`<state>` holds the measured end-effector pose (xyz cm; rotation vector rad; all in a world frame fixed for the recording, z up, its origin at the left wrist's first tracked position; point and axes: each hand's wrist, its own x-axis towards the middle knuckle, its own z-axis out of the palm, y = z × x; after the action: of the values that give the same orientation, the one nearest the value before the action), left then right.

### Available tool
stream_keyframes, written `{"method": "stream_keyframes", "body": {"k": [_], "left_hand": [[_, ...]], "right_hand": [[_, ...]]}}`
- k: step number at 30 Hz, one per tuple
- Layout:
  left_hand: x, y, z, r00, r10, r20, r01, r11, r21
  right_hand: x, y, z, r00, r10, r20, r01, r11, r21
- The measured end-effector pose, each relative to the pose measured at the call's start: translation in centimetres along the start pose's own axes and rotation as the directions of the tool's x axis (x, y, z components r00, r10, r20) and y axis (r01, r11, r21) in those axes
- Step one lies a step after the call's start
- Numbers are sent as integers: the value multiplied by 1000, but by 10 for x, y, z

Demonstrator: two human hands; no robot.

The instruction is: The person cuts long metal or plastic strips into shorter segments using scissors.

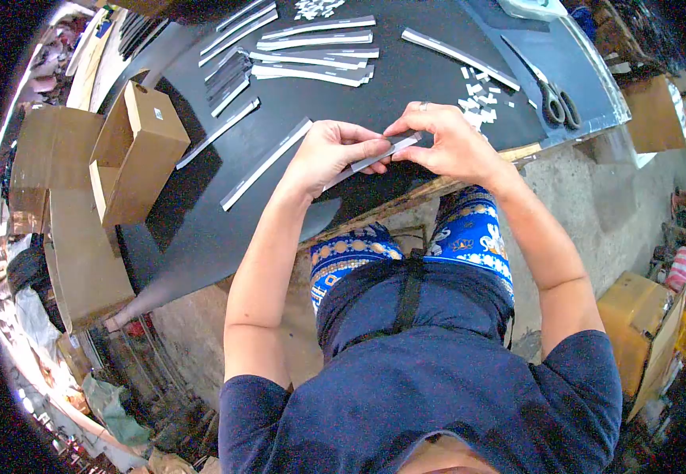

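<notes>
Near the front edge of the black tabletop, a narrow grey-and-white strip (405, 144) is held between my two hands. My left hand (333, 152) pinches it between thumb and fingers. My right hand (447, 136), with a ring on one finger, is closed on the strip's other end. Just left of my left hand lies a black-and-white strip (265, 165). Beyond my hands are stacked black-and-white strips (315, 55), and a single strip (460, 58) lies slantwise at the right. Small white pieces (479, 99) are scattered beside my right hand.
Black-handled scissors (552, 99) lie on the right part of the table (406, 87). An open cardboard box (153, 126) stands at its left edge. More small white bits (319, 8) lie at the far side. A carton (635, 324) stands on the right.
</notes>
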<state>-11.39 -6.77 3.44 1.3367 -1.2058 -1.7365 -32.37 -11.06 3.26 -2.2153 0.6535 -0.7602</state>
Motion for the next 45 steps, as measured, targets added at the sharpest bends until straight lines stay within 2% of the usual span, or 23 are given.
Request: {"method": "stream_keyframes", "body": {"k": [9, 11, 12, 13, 14, 15, 16, 17, 18, 20, 23, 24, 28, 31, 33, 34, 37, 38, 40, 42, 43, 44, 45], "left_hand": [[0, -2, 0, 1000, -1, 10, 1, 999, -45], [1, -1, 1, 1000, 4, 17, -4, 1000, -28], [1, 1, 1, 1000, -3, -5, 3, 1000, 15], [2, 4, 2, 1000, -7, -23, 8, 998, 57], [0, 7, 4, 998, -35, -50, 35, 999, 8], [1, 8, 1, 997, -45, -59, 45, 999, 8], [3, 5, -1, 997, -55, -54, 53, 998, -44], [5, 3, -2, 996, -69, -50, 64, 994, -94], [7, 2, -4, 997, -62, -36, 59, 994, -94], [12, 4, -4, 995, -94, -35, 90, 991, -104], [25, 5, -1, 995, -96, 1, 95, 990, -106], [27, 6, 2, 996, -93, 11, 93, 989, -114], [38, 13, 16, 995, -70, 65, 74, 995, -69], [45, 13, 21, 995, -64, 73, 69, 995, -68], [48, 14, 23, 995, -63, 80, 69, 994, -80], [50, 13, 24, 994, -66, 87, 73, 993, -90], [54, 13, 25, 992, -85, 93, 95, 990, -102], [54, 12, 25, 992, -88, 93, 98, 990, -106], [54, 11, 27, 991, -71, 115, 84, 990, -110], [55, 11, 29, 990, -76, 121, 91, 988, -122], [56, 11, 29, 989, -75, 125, 91, 987, -130], [57, 11, 29, 989, -76, 125, 93, 987, -133], [58, 10, 29, 990, -69, 126, 86, 988, -131]], "right_hand": [[-2, 1, 1, 999, 34, -15, -33, 999, 16], [-3, 5, -2, 996, -85, -41, 85, 996, -4], [-5, 5, -10, 996, -77, -49, 76, 997, -21], [-9, 4, -21, 993, -13, -118, 8, 999, -44], [-13, 5, -32, 981, 47, -188, -60, 996, -64], [-23, 16, -52, 956, 204, -211, -223, 972, -69], [-31, 28, -72, 888, 314, -335, -390, 901, -190], [-44, 48, -95, 856, 233, -461, -432, 813, -391], [-57, 57, -117, 815, 253, -521, -536, 670, -514], [-80, 66, -152, 714, 445, -541, -700, 437, -565], [-98, 81, -170, 720, 498, -484, -686, 403, -606], [-97, 78, -168, 658, 597, -459, -743, 415, -525], [-107, 79, -172, 671, 567, -477, -739, 460, -493], [-118, 69, -181, 653, 646, -395, -735, 413, -538], [-129, 63, -181, 528, 726, -440, -844, 393, -365], [-135, 61, -182, 528, 728, -437, -844, 392, -368], [-149, 53, -180, 494, 814, -306, -831, 546, 110], [-152, 48, -177, 493, 816, -303, -833, 543, 109], [-143, 19, -157, 507, 790, -345, -774, 594, 222], [-142, -4, -129, 576, 749, -328, -633, 663, 400], [-144, -12, -115, 516, 819, -253, -642, 565, 518], [-146, -19, -95, 600, 766, -229, -538, 599, 593], [-141, -30, -83, 599, 787, -145, -574, 549, 608]]}}
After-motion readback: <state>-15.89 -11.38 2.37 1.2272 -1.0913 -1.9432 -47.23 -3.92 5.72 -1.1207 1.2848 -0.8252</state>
